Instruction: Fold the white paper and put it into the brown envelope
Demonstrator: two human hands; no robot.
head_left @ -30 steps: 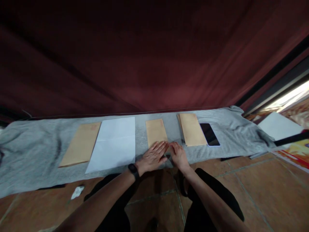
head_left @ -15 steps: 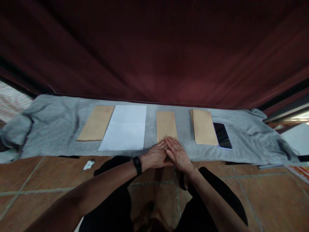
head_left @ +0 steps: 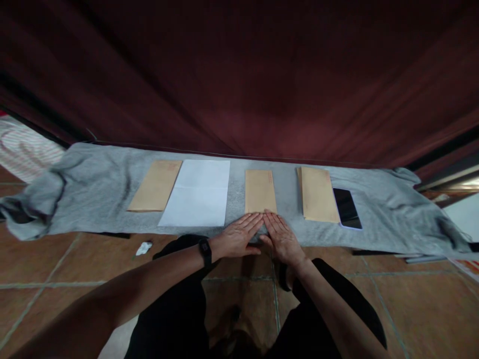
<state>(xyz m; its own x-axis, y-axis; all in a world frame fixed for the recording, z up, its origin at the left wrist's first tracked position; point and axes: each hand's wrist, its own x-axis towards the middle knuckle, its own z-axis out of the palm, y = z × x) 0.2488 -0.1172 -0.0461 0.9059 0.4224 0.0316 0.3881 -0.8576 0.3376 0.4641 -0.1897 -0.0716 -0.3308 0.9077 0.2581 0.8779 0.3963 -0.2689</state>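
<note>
A tan paper envelope [head_left: 259, 192] lies flat on the grey cloth, straight in front of me. My left hand [head_left: 240, 235] rests with outstretched fingers on its near edge. Beside it, my right hand [head_left: 281, 238] lies flat on the same edge, fingertips close to those of the left. Neither hand grips anything. Left of the envelope is a white sheet of paper [head_left: 198, 194] with a crease across it. Farther left lie tan envelopes [head_left: 156, 184]. On the right sits a small stack of tan envelopes [head_left: 319, 195].
A smartphone [head_left: 347, 208] in a purple case lies right of the envelope stack. The grey cloth [head_left: 93, 187] covers a long, narrow surface before a dark red curtain [head_left: 239, 89]. A crumpled white tissue [head_left: 143, 248] is on the tiled floor [head_left: 239, 299].
My hands were overlapped on the near end of the envelope; now they have parted and lie side by side along its near edge. The camera view has shifted slightly.
</note>
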